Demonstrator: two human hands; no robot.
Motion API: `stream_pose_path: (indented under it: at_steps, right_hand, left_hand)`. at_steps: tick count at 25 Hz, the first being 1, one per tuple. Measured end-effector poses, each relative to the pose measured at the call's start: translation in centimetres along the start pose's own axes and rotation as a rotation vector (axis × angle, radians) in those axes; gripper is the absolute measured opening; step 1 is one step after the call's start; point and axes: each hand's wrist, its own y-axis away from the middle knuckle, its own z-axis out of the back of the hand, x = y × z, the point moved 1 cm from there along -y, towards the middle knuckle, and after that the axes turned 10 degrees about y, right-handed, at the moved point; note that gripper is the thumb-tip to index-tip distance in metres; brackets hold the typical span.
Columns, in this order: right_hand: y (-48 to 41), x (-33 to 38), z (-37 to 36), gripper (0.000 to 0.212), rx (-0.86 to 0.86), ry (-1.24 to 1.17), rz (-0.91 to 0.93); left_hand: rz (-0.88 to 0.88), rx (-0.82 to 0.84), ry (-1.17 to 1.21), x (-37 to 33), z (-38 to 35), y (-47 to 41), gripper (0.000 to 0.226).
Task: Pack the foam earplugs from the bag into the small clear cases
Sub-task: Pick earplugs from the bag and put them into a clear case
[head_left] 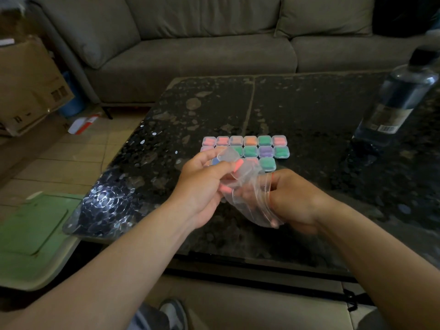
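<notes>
My left hand [202,184] and right hand [294,198] clutch the limp clear plastic bag [248,186]. Its coral foam earplugs [238,166] seem squashy; I'd pinch one mid-body.

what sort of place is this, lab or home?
Most likely a home living room: a grey sectional sofa stands behind a dark speckled coffee table, with a worn cardboard box on the tiled floor beside it.

You can read nothing: the bottle label [390,117] at the table's [309,110] right edge shows only a blurred barcode
</notes>
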Motion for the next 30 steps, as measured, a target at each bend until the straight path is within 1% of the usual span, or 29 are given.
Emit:
stream_pose_path:
  at_steps: [4,5,7,8,11,14,17,19,23,27,30]
  right_hand:
    - [0.0,0.0,-0.8,0.038,-0.028,-0.054,0.069]
    - [0.0,-0.1,-0.8,0.034,-0.043,-0.089,0.085]
    - [0.1,0.1,-0.7,0.017,-0.067,-0.129,0.108]
    - [0.1,0.2,-0.6,0.013,-0.071,-0.129,0.111]
    - [0.4,0.5,-0.8,0.010,-0.077,-0.123,0.145]
    - [0.8,0.9,-0.8,0.011,-0.060,-0.070,0.190]
    - [0.7,0.8,-0.8,0.010,-0.062,-0.033,0.155]
    - [0.5,0.7,-0.9,0.007,-0.092,0.000,0.140]
    - [0.8,0.8,-0.8,0.006,-0.112,-0.001,0.205]
    - [1.1,0.9,-0.8,0.006,-0.135,0.009,0.293]
    - [1.1,1.0,-0.9,0.005,-0.194,0.053,0.373]
  left_hand:
    - [-0.081,-0.130,0.012,0.3,-0.2,-0.3,0.038]
    - [-0.106,-0.161,-0.005,0.3,-0.1,-0.4,0.037]
    - [-0.147,-0.230,-0.072,0.3,0.1,-0.5,0.035]
    - [-0.157,-0.261,-0.104,0.3,0.2,-0.5,0.035]
    - [-0.159,-0.317,-0.157,0.6,0.2,-0.3,0.036]
    - [-0.108,-0.340,-0.096,0.5,-0.3,0.2,0.039]
    - [-0.036,-0.323,-0.017,0.3,-1.0,0.8,0.041]
    - [-0.033,-0.317,-0.002,0.4,-1.3,0.8,0.041]
    - [-0.098,-0.330,-0.067,0.7,-1.5,0.6,0.039]
    - [-0.181,-0.346,-0.081,1.1,-1.7,0.6,0.033]
    - [-0.224,-0.363,-0.078,1.1,-1.9,0.7,0.033]
